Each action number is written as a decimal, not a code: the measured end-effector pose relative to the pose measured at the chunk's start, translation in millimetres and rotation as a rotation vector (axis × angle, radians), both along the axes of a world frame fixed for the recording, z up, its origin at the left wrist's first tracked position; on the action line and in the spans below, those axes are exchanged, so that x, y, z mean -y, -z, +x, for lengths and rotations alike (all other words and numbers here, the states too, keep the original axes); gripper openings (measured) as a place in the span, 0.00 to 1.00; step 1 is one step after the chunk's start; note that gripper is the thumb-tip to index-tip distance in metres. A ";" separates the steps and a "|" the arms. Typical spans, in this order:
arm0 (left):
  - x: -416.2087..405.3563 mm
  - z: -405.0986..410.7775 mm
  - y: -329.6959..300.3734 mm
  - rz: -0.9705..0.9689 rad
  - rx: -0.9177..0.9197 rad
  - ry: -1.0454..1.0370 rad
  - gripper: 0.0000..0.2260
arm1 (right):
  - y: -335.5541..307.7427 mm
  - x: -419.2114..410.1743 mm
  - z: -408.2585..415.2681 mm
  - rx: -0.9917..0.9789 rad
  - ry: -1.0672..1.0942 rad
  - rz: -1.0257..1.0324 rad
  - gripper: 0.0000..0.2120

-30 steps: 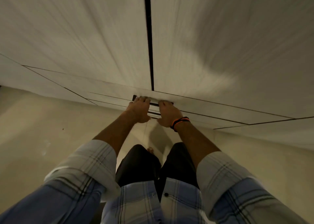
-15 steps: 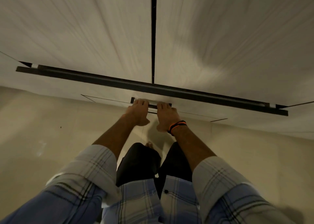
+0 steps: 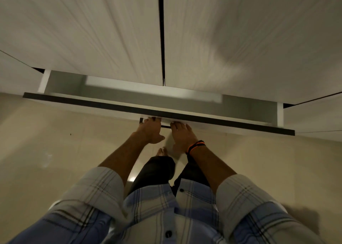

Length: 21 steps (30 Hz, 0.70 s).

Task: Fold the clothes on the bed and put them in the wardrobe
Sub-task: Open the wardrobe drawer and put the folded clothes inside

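Out comes the wardrobe drawer (image 3: pixel 166 103), much further than half a second ago: then only its dark top edge showed, now its pale inside gapes below the two tall doors (image 3: pixel 111 30). Both hands hold the dark bar handle (image 3: pixel 165 126) on its front, left hand (image 3: pixel 150 131) and right hand (image 3: pixel 182 134) side by side, fingers hooked over it. No clothes are in sight.
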<state>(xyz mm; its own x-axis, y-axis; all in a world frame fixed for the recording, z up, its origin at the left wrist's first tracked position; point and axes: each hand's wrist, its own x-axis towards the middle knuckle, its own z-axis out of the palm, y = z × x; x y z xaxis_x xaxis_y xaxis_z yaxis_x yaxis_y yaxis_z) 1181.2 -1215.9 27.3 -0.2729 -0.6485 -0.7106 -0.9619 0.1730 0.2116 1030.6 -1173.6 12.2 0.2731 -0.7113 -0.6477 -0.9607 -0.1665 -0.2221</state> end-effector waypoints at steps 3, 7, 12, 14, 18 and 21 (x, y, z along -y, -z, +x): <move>-5.2 -5.8 -15.1 -0.040 -0.053 0.007 0.31 | -12.4 -7.0 -5.3 0.010 0.019 -0.027 0.38; -9.4 -13.2 -36.6 -0.128 -0.162 0.031 0.21 | -27.7 -16.1 -15.4 0.035 0.080 -0.073 0.32; -8.1 -30.9 -53.3 -0.344 -0.225 0.088 0.24 | -46.9 -23.1 -31.8 0.044 0.137 -0.125 0.33; -9.4 -36.9 -54.1 -0.282 -0.136 0.159 0.33 | -52.3 -26.1 -40.2 0.046 0.151 -0.142 0.34; -16.8 -35.6 -44.2 -0.250 -0.030 0.234 0.42 | -62.7 -28.6 -56.3 0.055 0.163 -0.184 0.30; -21.6 -34.5 -43.1 -0.267 -0.035 0.178 0.41 | -68.5 -28.9 -70.5 0.072 0.200 -0.245 0.25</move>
<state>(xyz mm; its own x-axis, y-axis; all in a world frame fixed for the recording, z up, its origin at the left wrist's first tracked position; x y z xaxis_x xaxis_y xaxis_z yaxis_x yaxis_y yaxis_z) 1146.6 -1194.3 70.5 -0.4204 -0.7504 -0.5101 -0.9044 0.3919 0.1688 960.1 -1144.7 80.8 0.1511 -0.8879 -0.4345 -0.9631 -0.0332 -0.2671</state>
